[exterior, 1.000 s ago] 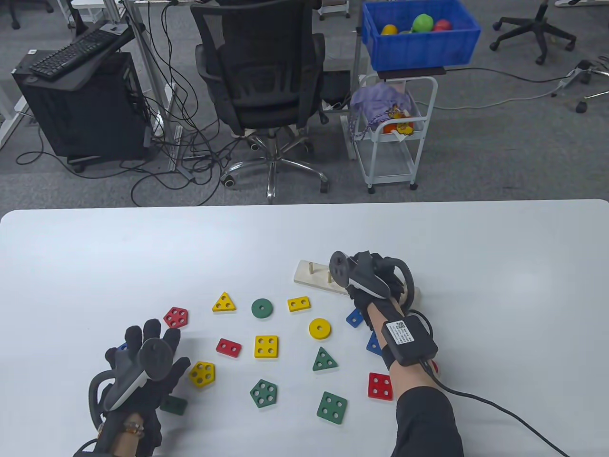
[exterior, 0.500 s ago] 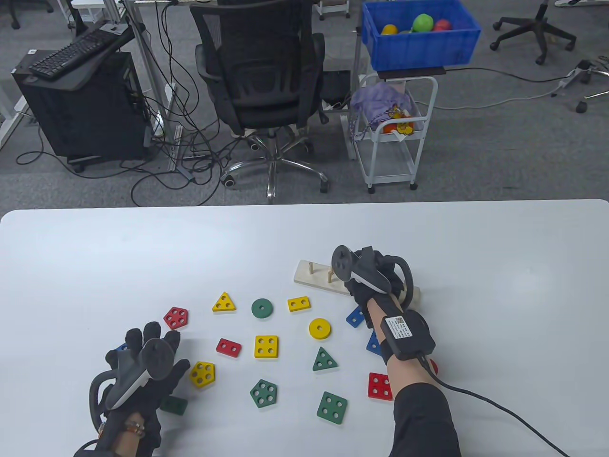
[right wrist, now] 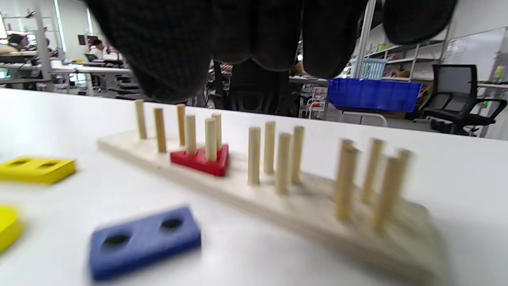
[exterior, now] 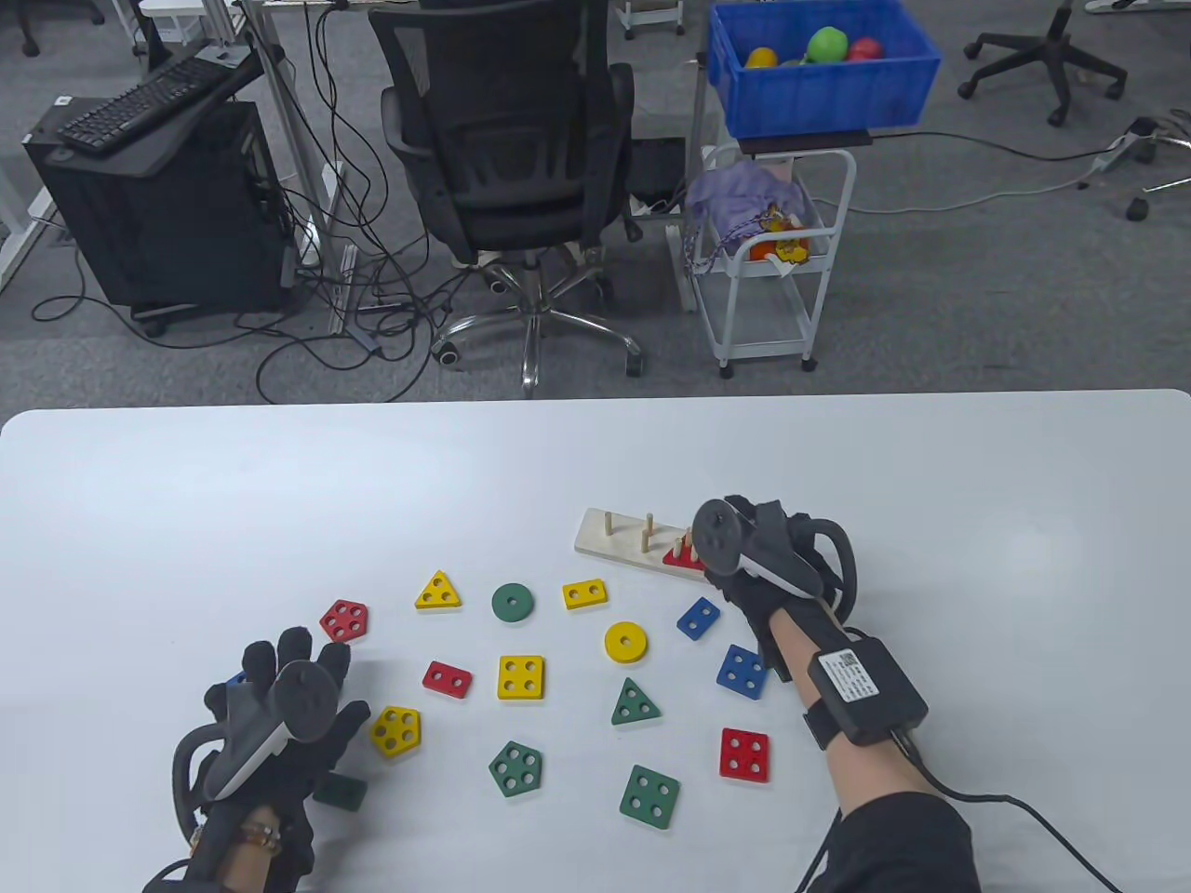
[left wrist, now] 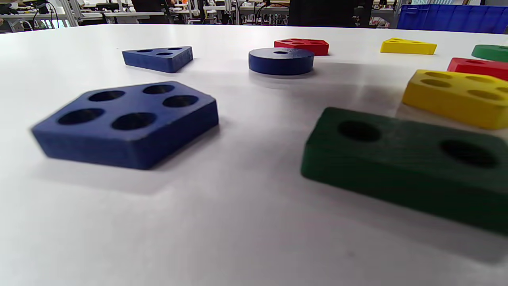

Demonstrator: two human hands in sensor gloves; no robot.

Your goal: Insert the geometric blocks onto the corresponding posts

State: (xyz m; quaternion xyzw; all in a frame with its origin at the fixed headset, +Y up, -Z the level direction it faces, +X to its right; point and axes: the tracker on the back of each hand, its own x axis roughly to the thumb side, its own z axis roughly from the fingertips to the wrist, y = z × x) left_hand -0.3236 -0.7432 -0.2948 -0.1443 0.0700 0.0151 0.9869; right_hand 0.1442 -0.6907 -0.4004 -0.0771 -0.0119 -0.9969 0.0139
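A red triangle block (right wrist: 200, 161) is seated on three posts of the peg board (right wrist: 278, 210), just beyond the empty, loosely curled right hand (exterior: 744, 558). The left hand (exterior: 279, 716) rests open on the counter (exterior: 372, 484). Hole counts should be matched before the next block is lowered squarely

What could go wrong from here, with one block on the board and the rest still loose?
1. The right hand hovers over the wooden peg board, close above the upright pegs; it might knock them or shift the board.
2. The blue two-hole rectangular block lies close in front of the board, so a sweeping wrist could push it.
3. The red triangular block sits low on its three pegs, but whether it is fully seated is unclear.
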